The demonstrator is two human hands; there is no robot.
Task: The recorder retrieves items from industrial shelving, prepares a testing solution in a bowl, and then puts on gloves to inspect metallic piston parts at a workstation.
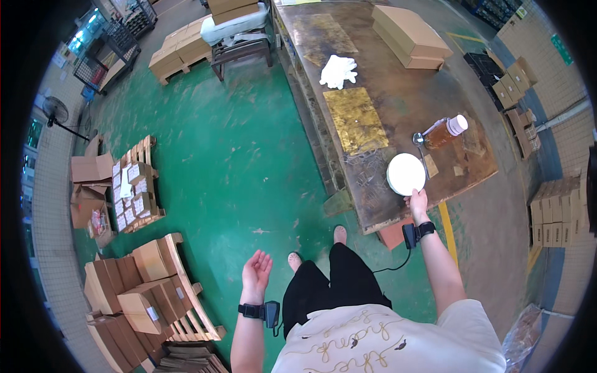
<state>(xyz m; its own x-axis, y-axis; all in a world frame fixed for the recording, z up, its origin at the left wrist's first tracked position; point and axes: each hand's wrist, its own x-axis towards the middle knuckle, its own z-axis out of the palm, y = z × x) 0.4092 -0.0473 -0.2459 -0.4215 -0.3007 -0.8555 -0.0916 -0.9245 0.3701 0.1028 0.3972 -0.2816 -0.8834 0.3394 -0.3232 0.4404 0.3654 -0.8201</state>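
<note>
Against the right hand [418, 202], the white round dish [406, 174] looks smooth, plastic or ceramic. Just beyond, the spoon [418, 139] is glossy metal, the bottle [440, 134] shiny and see-through. The tabletop [404, 93] under them is worn and scuffed. Farther ahead of this hand lie soft white cloth gloves [338, 71] and a matt cardboard box [407, 34]. Below the left hand [257, 271], the floor [230, 161] looks smooth, faintly glossy.
</note>
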